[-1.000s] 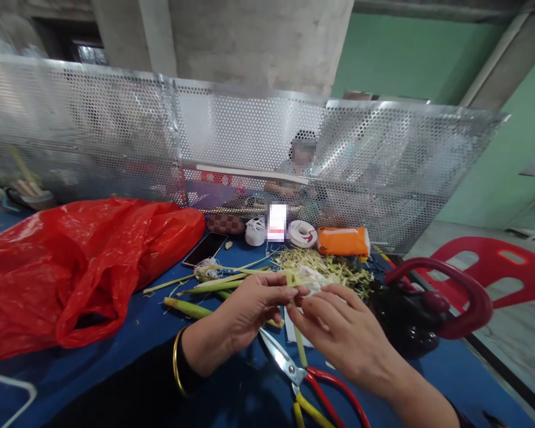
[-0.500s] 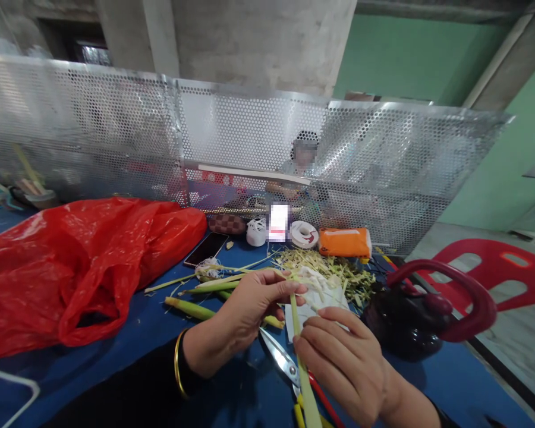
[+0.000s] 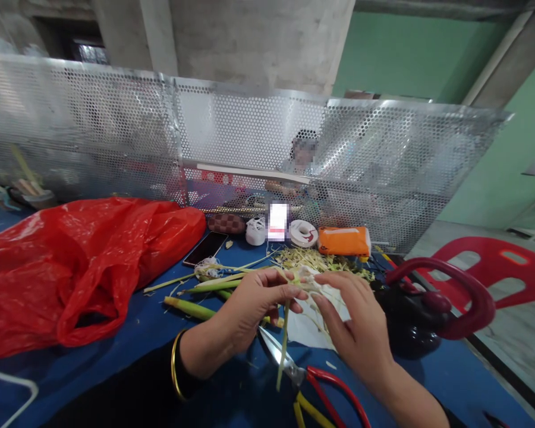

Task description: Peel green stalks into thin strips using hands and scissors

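My left hand (image 3: 254, 306) pinches a pale green plant-leaf strip (image 3: 284, 342) between thumb and fingers, and its free end hangs down. Just to the right, my right hand (image 3: 361, 318) has its thumb and fingers closed around thin pale strands of the same bundle (image 3: 299, 278); the exact grip is partly hidden. Below the hands lie scissors (image 3: 289, 365) with one red and one yellow handle. Green stalks (image 3: 191, 309) rest on the table beside my left wrist. Under the bundle is a white paper sheet (image 3: 307, 327), and shredded plant scraps (image 3: 343, 264) are piled behind it.
A red plastic bag (image 3: 93, 267) spreads over the left of the blue table (image 3: 232, 392). At right stands a dark kettle (image 3: 414, 321). Along the back are a phone (image 3: 206, 248), a tape roll (image 3: 304, 233) and an orange packet (image 3: 344, 240), before a perforated metal screen (image 3: 245, 131); a person sits beyond.
My right hand has let go of the wide strip and moved up to the strands near my left fingertips. The strip now hangs narrower and shorter, leaving the scissors' handles more visible.
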The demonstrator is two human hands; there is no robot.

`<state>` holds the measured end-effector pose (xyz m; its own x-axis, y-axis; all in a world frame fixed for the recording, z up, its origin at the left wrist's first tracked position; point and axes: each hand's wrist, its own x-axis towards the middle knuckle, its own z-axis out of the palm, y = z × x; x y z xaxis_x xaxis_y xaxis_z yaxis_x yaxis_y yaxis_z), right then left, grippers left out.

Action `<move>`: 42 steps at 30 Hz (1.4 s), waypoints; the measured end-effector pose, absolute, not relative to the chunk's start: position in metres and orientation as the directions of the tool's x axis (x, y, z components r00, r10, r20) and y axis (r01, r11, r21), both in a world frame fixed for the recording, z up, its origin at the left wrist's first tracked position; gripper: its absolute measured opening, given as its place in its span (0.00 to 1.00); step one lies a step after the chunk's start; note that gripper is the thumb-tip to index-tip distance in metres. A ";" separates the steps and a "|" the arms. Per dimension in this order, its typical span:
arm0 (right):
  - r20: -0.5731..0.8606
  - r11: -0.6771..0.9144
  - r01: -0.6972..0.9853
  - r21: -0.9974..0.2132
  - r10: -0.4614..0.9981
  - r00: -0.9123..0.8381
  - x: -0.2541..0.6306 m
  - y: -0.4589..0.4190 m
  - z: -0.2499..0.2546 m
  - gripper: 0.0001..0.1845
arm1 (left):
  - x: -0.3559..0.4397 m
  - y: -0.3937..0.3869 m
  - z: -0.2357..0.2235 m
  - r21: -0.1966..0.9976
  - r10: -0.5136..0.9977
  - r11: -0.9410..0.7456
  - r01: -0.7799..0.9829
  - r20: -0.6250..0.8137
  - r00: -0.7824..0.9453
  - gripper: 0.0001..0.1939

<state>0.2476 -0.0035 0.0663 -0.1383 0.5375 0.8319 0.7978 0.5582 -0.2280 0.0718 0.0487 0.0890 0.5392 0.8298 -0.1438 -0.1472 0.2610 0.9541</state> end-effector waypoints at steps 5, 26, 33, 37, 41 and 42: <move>0.507 0.407 0.644 -0.648 0.861 -0.034 0.244 0.002 0.068 0.11 | 0.073 0.048 0.086 0.979 0.839 0.181 -0.096 -0.103 0.535 0.11; 0.419 0.386 0.587 -0.712 0.904 -0.086 0.259 -0.005 0.084 0.11 | 0.077 0.050 0.086 0.976 0.866 0.196 -0.091 -0.129 0.482 0.09; 0.364 0.330 0.568 -0.754 0.930 -0.056 0.261 -0.005 0.087 0.13 | 0.077 0.052 0.084 0.957 0.876 0.255 -0.138 -0.168 0.452 0.12; 0.335 0.302 0.562 -0.770 0.941 -0.047 0.259 -0.004 0.088 0.13 | 0.076 0.053 0.082 0.954 0.885 0.257 -0.154 -0.169 0.434 0.12; 0.280 0.243 0.515 -0.822 0.960 -0.006 0.258 0.001 0.086 0.15 | 0.074 0.054 0.080 0.950 0.845 0.278 -0.145 -0.170 0.506 0.13; 0.264 0.232 0.491 -0.840 0.965 -0.004 0.258 0.003 0.084 0.16 | 0.074 0.054 0.079 0.949 0.822 0.286 -0.135 -0.171 0.543 0.12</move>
